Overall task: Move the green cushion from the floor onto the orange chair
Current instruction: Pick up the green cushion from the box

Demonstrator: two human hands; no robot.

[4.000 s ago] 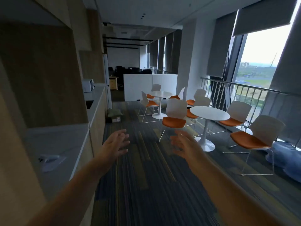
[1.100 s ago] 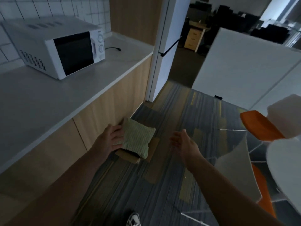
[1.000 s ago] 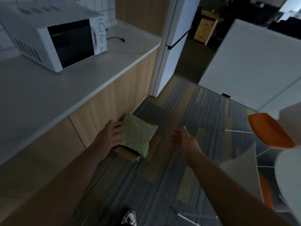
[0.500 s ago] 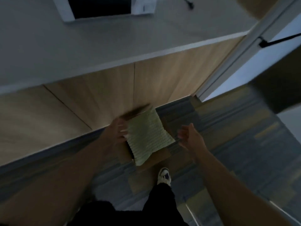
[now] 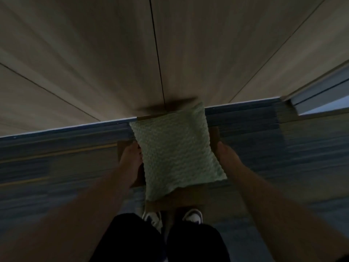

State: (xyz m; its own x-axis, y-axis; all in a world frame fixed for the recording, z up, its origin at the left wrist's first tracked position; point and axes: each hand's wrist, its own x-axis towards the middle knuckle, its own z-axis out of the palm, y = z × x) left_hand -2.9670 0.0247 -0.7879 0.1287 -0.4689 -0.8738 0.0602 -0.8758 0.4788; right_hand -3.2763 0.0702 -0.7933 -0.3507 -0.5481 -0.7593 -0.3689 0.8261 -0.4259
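Observation:
The green cushion (image 5: 176, 148), pale and ribbed, lies on a brown cardboard box (image 5: 181, 203) on the floor, close to the wooden cabinet front. My left hand (image 5: 131, 157) presses against the cushion's left edge, fingers tucked under it. My right hand (image 5: 225, 154) grips its right edge. The view points straight down and is blurred. No orange chair is in view.
The wooden cabinet front (image 5: 151, 53) fills the upper half, right behind the cushion. Striped blue-grey carpet (image 5: 56, 167) spreads left and right. My own legs and white shoes (image 5: 154, 218) stand just below the box. A white door edge (image 5: 321, 99) shows at far right.
The view has tilted down to look straight at the floor. My right hand has moved in from beside the cushion onto its right edge, so both hands now hold it.

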